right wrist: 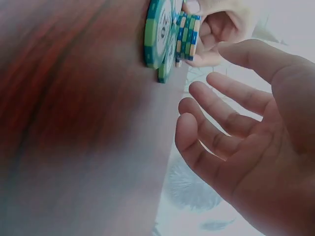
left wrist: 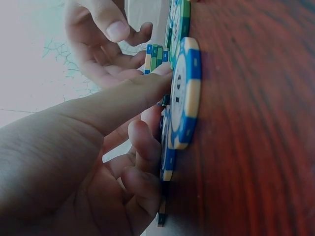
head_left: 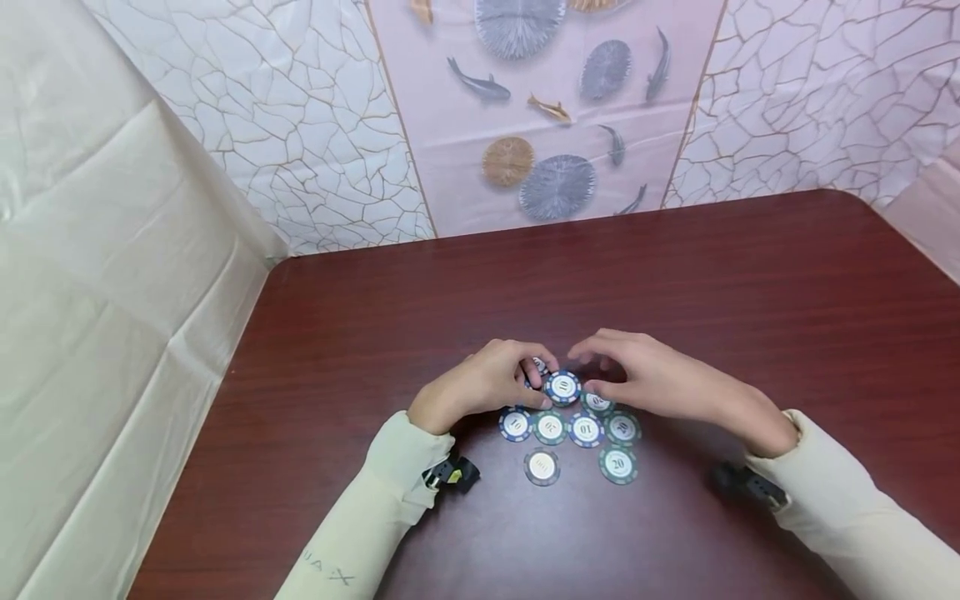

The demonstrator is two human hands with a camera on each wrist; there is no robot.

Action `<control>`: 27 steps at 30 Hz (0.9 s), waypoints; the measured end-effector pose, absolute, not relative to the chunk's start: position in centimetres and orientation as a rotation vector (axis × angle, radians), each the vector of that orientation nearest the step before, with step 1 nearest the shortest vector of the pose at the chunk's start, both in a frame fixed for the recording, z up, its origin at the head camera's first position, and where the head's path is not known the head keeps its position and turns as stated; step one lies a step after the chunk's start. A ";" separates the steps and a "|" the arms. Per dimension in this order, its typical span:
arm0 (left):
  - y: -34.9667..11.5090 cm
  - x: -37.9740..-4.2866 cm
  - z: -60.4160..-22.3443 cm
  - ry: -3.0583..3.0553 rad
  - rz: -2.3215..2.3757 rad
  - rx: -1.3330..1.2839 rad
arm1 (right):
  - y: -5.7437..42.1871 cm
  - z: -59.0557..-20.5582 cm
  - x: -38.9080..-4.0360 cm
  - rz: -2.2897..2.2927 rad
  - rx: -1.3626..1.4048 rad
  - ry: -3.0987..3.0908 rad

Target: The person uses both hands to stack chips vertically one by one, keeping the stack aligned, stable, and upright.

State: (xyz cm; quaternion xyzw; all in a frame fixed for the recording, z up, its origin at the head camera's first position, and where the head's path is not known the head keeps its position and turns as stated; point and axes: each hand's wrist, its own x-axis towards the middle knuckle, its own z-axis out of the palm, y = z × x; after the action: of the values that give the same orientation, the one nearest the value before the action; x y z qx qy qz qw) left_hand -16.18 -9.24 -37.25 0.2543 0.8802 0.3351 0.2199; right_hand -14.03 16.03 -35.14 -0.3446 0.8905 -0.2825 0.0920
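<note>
Poker chips lie in a cluster on the dark red table. Among them stands a short stack of poker chips (head_left: pixel 562 387), blue-edged on top and marked 10. In the right wrist view the stack (right wrist: pixel 188 37) shows blue and green layers. My left hand (head_left: pixel 498 379) pinches the stack's left side between thumb and index finger; its other fingers curl over chips partly hidden beneath. To the right, my right hand (head_left: pixel 656 375) hovers with fingers loosely bent and nothing held. Its thumb is close to a green chip (head_left: pixel 598 402); whether they touch I cannot tell.
Nearer me lie a blue chip (head_left: pixel 515 424), a green chip (head_left: pixel 551 427), another blue chip (head_left: pixel 586 429) and a green one (head_left: pixel 622 427). A grey-edged chip (head_left: pixel 542 467) and a green 20 chip (head_left: pixel 618 464) lie closest. Patterned cloth (head_left: pixel 337 125) hangs behind the table (head_left: pixel 360 308).
</note>
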 end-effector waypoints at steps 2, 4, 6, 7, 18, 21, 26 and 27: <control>-8.9 -16.2 -37.4 2.422 0.940 0.704 | 16.7 -35.4 -14.0 -0.870 -0.981 2.630; -8.7 -16.2 -37.6 2.425 0.938 0.705 | 17.1 -35.5 -13.8 -0.881 -0.945 2.622; -8.8 -16.1 -37.6 2.427 0.941 0.693 | 17.3 -35.6 -13.6 -0.895 -0.908 2.620; -8.9 -16.1 -37.6 2.426 0.944 0.687 | 17.5 -35.6 -13.5 -0.905 -0.889 2.622; -8.9 -16.0 -37.3 2.432 0.933 0.680 | 19.8 -35.3 -11.5 -1.005 -0.802 2.503; -8.8 -16.0 -37.3 2.434 0.925 0.676 | 20.2 -35.5 -11.1 -0.969 -0.788 2.495; -8.8 -16.0 -37.3 2.439 0.925 0.680 | 20.4 -35.7 -10.6 -0.907 -0.769 2.511; -8.8 -15.9 -37.3 2.439 0.925 0.680 | 20.3 -35.8 -10.5 -0.901 -0.771 2.520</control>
State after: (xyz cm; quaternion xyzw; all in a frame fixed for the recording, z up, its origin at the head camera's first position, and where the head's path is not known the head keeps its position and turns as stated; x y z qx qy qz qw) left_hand -15.95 -8.77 -37.30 0.2461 0.8824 0.3346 0.2210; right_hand -10.51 20.34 -35.82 -0.2724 0.8905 -0.3184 0.1774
